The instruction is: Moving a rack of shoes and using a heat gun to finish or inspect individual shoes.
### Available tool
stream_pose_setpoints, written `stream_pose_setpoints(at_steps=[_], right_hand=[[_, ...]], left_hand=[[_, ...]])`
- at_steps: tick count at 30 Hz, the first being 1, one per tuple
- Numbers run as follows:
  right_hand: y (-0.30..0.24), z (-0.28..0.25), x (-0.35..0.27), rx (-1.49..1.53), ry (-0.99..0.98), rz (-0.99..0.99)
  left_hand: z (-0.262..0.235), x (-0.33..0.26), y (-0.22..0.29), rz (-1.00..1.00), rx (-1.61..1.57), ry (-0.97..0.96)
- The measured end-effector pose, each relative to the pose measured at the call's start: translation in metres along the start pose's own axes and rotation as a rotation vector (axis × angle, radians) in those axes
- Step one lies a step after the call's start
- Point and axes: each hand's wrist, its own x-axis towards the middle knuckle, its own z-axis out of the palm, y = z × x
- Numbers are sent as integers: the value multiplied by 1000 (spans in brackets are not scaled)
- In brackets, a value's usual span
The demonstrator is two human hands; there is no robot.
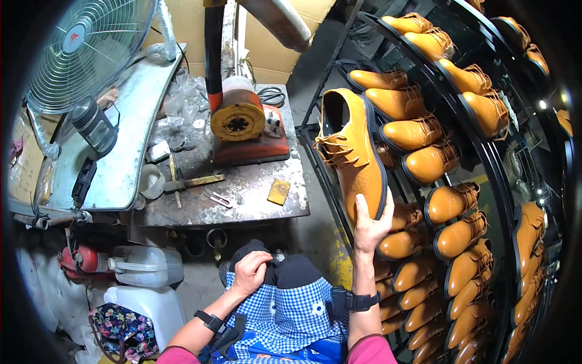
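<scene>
My right hand grips a tan leather lace-up shoe by its toe. The thumb lies on the upper and the fingers go behind the dark sole. The shoe is held up with its toe towards me and its opening away, laces hanging loose on its left side. My left hand rests on my dark-trousered knee, fingers loosely bent, with no object visible in it. A blue checked apron covers my lap.
At right stands a black rack with rows of similar tan shoes. Ahead, a worn metal table carries a red machine, a hammer and a yellow block. A fan and plastic jugs are at left.
</scene>
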Motion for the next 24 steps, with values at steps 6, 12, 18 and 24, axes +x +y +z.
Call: stream_pose_setpoints(at_steps=[6,12,18,24], right_hand=[[26,42,41,43,-42,-10],[48,96,75,83,-60,3],[51,133,98,177,-79,-35],[51,151,111,276,-48,-9]], left_hand=[[5,8,-1,10,-12,-16],[4,13,-9,-20,-22,-23],[-1,13,-10,-45,-20,-2],[-1,16,-10,-55,-38,0]])
